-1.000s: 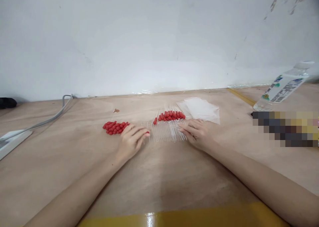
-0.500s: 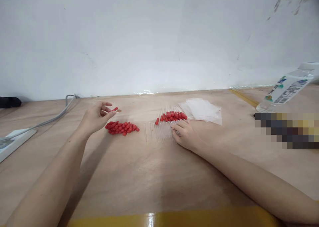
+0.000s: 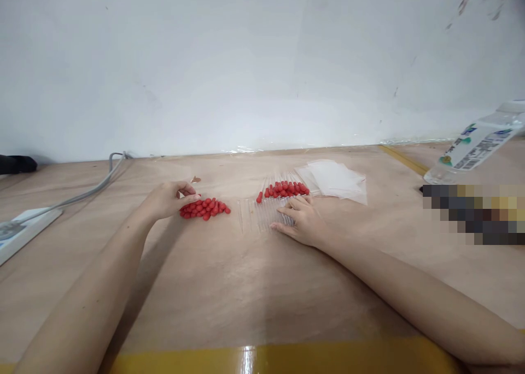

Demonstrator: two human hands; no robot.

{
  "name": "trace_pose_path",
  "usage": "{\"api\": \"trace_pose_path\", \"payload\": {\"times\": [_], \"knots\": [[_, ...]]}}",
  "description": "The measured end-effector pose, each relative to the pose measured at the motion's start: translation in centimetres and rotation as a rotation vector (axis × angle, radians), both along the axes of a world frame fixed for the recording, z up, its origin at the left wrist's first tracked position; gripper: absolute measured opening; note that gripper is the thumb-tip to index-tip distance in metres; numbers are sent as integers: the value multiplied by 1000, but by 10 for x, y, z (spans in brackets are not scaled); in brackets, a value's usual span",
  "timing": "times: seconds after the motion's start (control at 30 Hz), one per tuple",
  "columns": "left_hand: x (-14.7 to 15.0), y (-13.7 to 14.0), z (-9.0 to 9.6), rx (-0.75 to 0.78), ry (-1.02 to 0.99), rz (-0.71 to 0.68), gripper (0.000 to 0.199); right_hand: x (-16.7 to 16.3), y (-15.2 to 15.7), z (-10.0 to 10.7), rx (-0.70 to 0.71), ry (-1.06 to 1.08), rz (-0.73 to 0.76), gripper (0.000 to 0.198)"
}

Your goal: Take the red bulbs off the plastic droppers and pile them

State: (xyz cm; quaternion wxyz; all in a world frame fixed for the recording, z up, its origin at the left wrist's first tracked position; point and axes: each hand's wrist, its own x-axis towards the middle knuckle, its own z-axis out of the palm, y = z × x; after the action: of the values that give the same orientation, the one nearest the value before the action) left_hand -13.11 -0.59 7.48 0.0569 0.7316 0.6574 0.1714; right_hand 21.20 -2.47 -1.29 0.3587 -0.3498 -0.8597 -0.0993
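My left hand [image 3: 172, 200] is at the left end of a pile of red rubber bulbs [image 3: 209, 206], thumb and fingers closed on a red bulb, which they partly hide. My right hand [image 3: 302, 221] lies over a row of thin clear tubes [image 3: 262, 215], its fingers apart and touching them. Which tube the fingertips touch I cannot tell. Just beyond that row lie more clear tubes with red bulbs [image 3: 287, 188] on their near ends.
White paper-like sheets [image 3: 334, 178] lie behind my right hand. A clear labelled bottle [image 3: 471, 147] leans at the right, near a blurred-out patch. A grey cable [image 3: 94, 191] runs to a white power strip [image 3: 33, 229] at the left. Yellow tape edges the table.
My left hand has come down and right to the pile, with its red bulb. The thumb and fingers of my right hand have spread over the clear tubes.
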Motion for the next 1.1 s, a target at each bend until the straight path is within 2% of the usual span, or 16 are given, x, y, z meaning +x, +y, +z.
{"api": "trace_pose_path", "payload": {"times": [0.13, 0.3, 0.37, 0.47, 0.53, 0.63, 0.73, 0.83, 0.97, 1.1], "knots": [[5, -8, 11, -40, 48, 26, 30, 0, -2, 1, -10, -9, -8, 42], [17, -16, 22, 179, 40, 169, 30, 2, -5, 6, 11, 33, -51, 37], [28, -16, 18, 282, -5, 162, 28, 5, -5, 7, 21, 56, -69, 31], [52, -11, 5, 358, -72, 23, 24, 12, -3, 8, 41, 88, -83, 24], [74, -7, -4, 328, -69, -110, 22, 18, -2, 8, 52, 92, -79, 22], [107, 0, -16, 244, 11, -201, 24, 27, -2, 6, 64, 86, -71, 18], [134, 7, -25, 166, 88, -209, 34, 33, -1, 3, 62, 142, -106, 17], [150, 15, -34, 144, 103, -187, 34, 35, 0, 0, 40, 199, -147, 16], [156, 21, -42, 157, 92, -141, 27, 35, 1, -3, 20, 200, -161, 16], [151, 18, -41, 230, 36, -61, 25, 34, 1, -3, 34, 211, -157, 15]]}}
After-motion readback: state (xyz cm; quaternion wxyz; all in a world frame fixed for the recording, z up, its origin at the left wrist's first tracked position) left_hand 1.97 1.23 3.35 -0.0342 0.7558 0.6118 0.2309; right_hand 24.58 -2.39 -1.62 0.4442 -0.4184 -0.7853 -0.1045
